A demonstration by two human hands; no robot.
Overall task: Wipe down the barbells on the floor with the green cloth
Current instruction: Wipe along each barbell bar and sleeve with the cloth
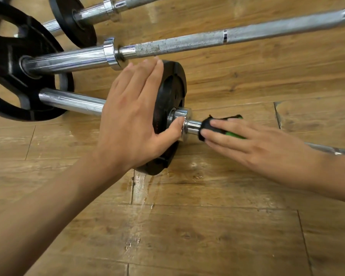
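Your left hand [133,116] lies flat, fingers straight, against the black plate [172,90] of the nearest barbell [72,99], with the thumb touching its chrome collar [185,116]. Just beside that collar, your right hand [247,144] presses the green cloth [233,134] onto the bar with fingers nearly straight.

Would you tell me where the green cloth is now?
Head view, right of centre: the green cloth is on the nearest barbell's shaft under the right hand.
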